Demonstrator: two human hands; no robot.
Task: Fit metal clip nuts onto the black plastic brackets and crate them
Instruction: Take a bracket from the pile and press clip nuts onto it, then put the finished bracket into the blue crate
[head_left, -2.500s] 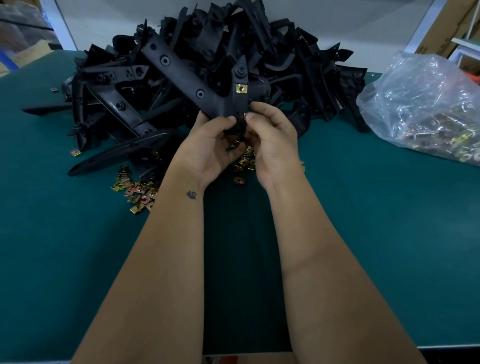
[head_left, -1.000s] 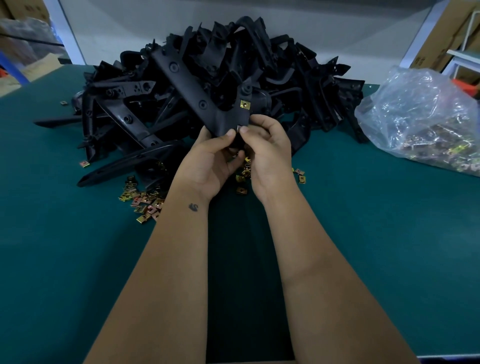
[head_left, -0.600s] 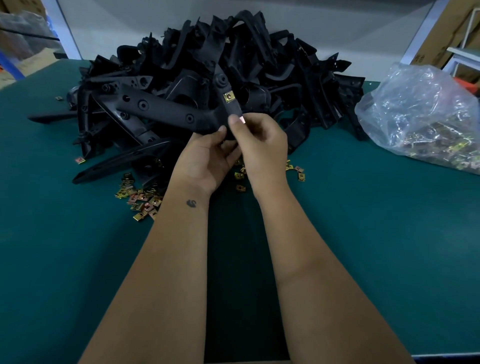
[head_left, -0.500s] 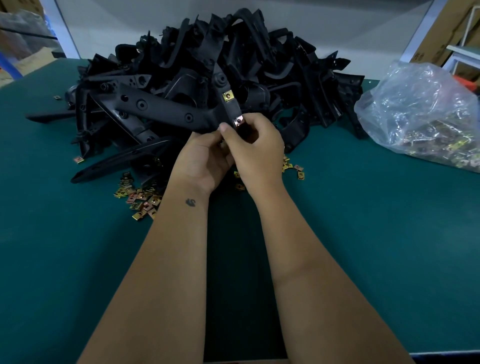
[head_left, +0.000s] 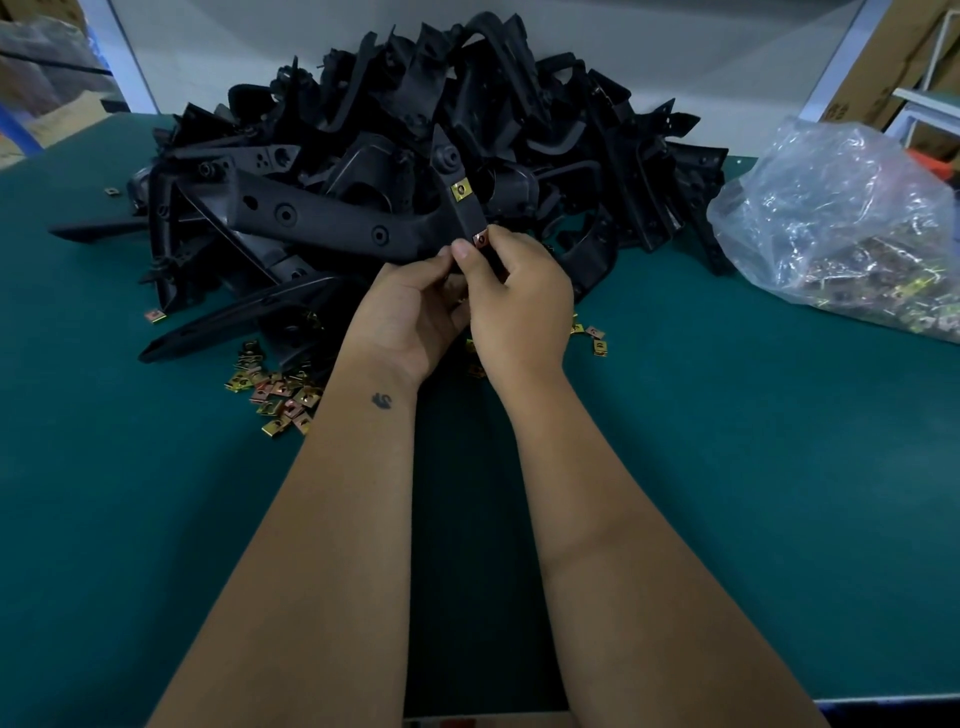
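My right thumb (head_left: 464, 253) and the fingers curled behind it pinch a coppery clip nut (head_left: 480, 238) against the near end of the black plastic bracket (head_left: 332, 223). My right hand (head_left: 519, 306) is closed round that end. My left hand (head_left: 410, 317) grips the bracket from below, thumb tip touching the right thumb. A second, brass-coloured clip nut (head_left: 461, 189) already sits further up the same arm of the bracket, whose long arm reaches left over the pile of brackets (head_left: 467, 104) heaped on the green table (head_left: 727, 441). Loose clip nuts (head_left: 275, 395) lie scattered by my left wrist, a few more (head_left: 592, 338) right of my right hand. At the right edge, a clear plastic bag (head_left: 841, 208) lies slumped on the table, holding many more clip nuts.
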